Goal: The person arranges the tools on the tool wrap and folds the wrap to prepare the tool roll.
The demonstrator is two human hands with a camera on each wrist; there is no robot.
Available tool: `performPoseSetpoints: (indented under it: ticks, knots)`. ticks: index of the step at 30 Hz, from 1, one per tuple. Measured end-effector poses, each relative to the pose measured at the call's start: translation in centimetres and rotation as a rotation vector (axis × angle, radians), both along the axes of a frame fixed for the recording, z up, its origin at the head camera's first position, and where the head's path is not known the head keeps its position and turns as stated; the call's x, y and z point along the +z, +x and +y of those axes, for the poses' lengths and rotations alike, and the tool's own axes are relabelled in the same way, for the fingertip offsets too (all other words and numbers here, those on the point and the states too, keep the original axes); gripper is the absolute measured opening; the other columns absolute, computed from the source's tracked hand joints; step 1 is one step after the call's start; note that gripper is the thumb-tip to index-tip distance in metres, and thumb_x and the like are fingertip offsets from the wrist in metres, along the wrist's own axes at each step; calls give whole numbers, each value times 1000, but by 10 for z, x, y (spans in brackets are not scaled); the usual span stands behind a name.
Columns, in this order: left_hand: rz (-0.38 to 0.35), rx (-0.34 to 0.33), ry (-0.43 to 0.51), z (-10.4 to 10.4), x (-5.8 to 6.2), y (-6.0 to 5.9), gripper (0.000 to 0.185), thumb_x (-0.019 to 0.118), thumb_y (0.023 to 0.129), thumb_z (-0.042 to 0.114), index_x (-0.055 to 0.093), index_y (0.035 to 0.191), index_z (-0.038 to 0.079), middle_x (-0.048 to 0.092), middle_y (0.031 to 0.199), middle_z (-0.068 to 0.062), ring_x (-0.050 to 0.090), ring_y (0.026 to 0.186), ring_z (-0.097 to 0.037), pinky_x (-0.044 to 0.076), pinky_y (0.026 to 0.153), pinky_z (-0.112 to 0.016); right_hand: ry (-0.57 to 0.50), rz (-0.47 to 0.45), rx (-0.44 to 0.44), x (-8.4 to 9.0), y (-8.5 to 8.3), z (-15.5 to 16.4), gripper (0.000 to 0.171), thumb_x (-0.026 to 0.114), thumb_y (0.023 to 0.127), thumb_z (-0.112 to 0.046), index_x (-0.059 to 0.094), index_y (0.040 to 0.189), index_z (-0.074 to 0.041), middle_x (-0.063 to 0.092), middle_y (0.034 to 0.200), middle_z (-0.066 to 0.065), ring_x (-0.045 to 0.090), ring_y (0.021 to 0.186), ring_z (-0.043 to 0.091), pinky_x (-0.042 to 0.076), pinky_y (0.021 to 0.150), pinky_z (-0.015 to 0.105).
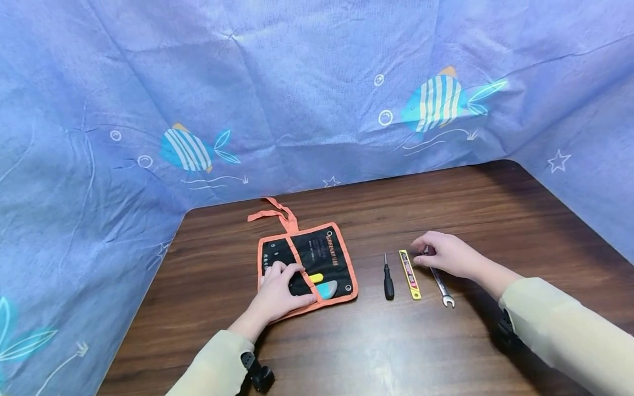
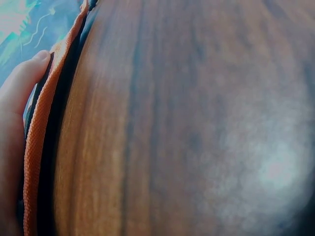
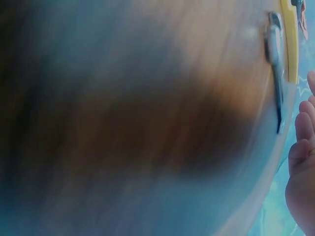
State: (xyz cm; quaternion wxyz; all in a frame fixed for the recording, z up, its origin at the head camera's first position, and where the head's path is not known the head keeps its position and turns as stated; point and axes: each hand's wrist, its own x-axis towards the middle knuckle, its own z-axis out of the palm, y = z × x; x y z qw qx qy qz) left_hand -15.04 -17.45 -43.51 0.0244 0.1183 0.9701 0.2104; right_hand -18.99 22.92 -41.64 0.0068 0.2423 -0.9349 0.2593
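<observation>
Head view: right hand [image 1: 446, 256] rests, fingers curled, over the far end of the wrench [image 1: 442, 286], whose long axis runs toward the person; whether it grips is unclear. Yellow knife [image 1: 409, 274] and screwdriver [image 1: 388, 278] lie parallel just to its left. Left hand [image 1: 279, 291] lies flat on the open pouch [image 1: 324, 253], which holds a yellow and a teal item.

Left wrist: fingers [image 2: 22, 83] against the pouch's orange edge.

Right wrist: blurred; wrench [image 3: 275, 59] beside the fingers [image 3: 302, 162], apparently apart.

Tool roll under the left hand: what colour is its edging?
Orange edging on the tool roll, clearest in the head view.
</observation>
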Motion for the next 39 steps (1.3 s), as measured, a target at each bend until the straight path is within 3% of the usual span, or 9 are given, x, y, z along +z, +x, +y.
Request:
performPoseSetpoints:
  ticks: [8, 18, 24, 31, 39]
  knots:
    - [1, -6, 17, -2, -1, 0, 72, 66, 65, 73, 57, 122, 30, 44, 102, 2, 38, 98, -20, 31, 85, -43, 10, -14, 28, -3, 12, 21, 35, 76, 78, -31, 67, 104, -10, 55, 83, -11, 51, 73, 3, 43, 64, 27]
    - [35, -22, 14, -1, 0, 2, 70, 67, 66, 71, 57, 121, 28, 44, 102, 3, 38, 95, -18, 33, 81, -42, -26, -80, 88, -8, 29, 35, 44, 76, 76, -39, 63, 108, -11, 53, 92, -9, 50, 81, 6, 43, 70, 27]
    - [28, -14, 7, 0, -1, 2, 70, 66, 66, 71, 57, 121, 29, 43, 101, 3, 38, 95, -18, 33, 81, -41, -19, -46, 100, -11, 28, 36, 44, 76, 76, -38, 62, 108, -10, 52, 92, -9, 49, 80, 5, 43, 70, 27]
    - [28, -20, 0, -1, -2, 1, 70, 65, 66, 73, 56, 121, 29, 43, 102, 3, 38, 95, -18, 33, 81, -41, -7, -40, 45, -13, 25, 36, 46, 76, 76, -40, 62, 109, -11, 53, 88, -10, 49, 77, 3, 42, 67, 27]
    - [22, -20, 15, -1, -1, 1, 70, 65, 66, 73, 57, 120, 29, 45, 103, 3, 38, 97, -19, 33, 83, -43, 13, -17, 65, -13, 25, 36, 46, 76, 76, -37, 62, 109, -10, 52, 89, -10, 49, 77, 3, 42, 67, 27]
